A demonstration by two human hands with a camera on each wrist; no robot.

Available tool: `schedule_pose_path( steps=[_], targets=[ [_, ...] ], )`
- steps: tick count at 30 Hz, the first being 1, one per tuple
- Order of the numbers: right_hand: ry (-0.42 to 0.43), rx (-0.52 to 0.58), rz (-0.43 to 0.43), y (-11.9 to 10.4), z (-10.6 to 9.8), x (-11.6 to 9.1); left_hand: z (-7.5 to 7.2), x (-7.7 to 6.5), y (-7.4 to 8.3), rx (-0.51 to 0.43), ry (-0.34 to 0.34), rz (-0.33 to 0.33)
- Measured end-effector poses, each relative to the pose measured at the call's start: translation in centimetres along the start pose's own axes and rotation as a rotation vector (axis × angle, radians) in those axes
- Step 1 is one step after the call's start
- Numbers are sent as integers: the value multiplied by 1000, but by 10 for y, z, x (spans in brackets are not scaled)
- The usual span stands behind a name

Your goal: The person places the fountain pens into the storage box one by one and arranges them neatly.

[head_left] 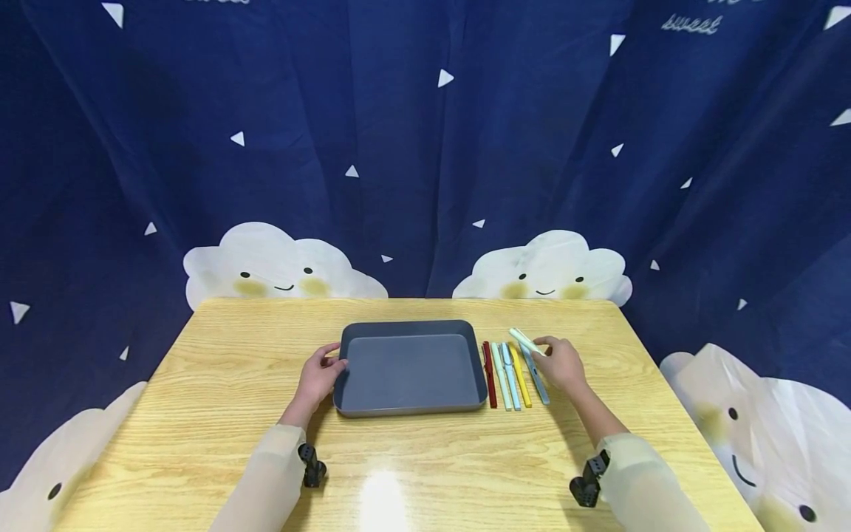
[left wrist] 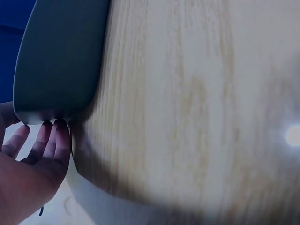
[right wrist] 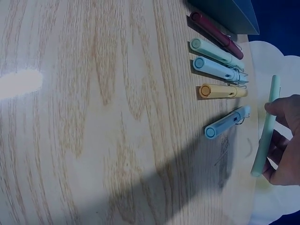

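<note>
A dark grey rectangular tray (head_left: pixel 412 408) lies on the table. My left hand (head_left: pixel 319 377) holds its left end, thumb over the rim and the other fingers against the outer wall (left wrist: pixel 44 115). Above the table, my right hand (head_left: pixel 561 363) pinches a pale green pen (right wrist: pixel 266 126) between thumb and fingers. Below it several capped pens lie beside the tray: a dark red pen (head_left: pixel 490 375), another pale green pen (head_left: pixel 501 378), a light blue pen (head_left: pixel 512 380) and a yellow pen (head_left: pixel 521 377) side by side, then a slanted blue pen (right wrist: pixel 227 123) a little apart.
The light wood table (head_left: pixel 425 451) ends at the back against a dark blue curtain (head_left: pixel 399 148) with white triangles and cloud faces. A small black device (head_left: pixel 311 465) sits on the left wrist, and a similar black device (head_left: pixel 589 479) on the right.
</note>
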State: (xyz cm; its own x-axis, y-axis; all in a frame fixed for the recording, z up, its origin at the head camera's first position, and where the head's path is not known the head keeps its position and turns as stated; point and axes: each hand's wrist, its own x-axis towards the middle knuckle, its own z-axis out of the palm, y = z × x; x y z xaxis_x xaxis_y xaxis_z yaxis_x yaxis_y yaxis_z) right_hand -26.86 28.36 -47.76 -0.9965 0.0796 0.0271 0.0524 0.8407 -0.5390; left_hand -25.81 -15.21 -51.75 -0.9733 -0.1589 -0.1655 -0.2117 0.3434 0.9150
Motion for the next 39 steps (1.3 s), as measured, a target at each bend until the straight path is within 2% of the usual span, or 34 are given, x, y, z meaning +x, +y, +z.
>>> schedule_pose_path(
  steps=[11,21,27,39],
  targets=[
    [-12,-3,-21,-7,-2,3,-1,0,-1,-8,9,15],
    [-23,-42,-93,-21,-4,3,-2,1,-3,-19,-8,18],
    [-39,-41,-102,-30,-3,1,-2,-2,-4,-33,-17,68],
    [-65,-40,-127,-31,4,3,-3,-2,-4,-21,-15,73]
  ],
)
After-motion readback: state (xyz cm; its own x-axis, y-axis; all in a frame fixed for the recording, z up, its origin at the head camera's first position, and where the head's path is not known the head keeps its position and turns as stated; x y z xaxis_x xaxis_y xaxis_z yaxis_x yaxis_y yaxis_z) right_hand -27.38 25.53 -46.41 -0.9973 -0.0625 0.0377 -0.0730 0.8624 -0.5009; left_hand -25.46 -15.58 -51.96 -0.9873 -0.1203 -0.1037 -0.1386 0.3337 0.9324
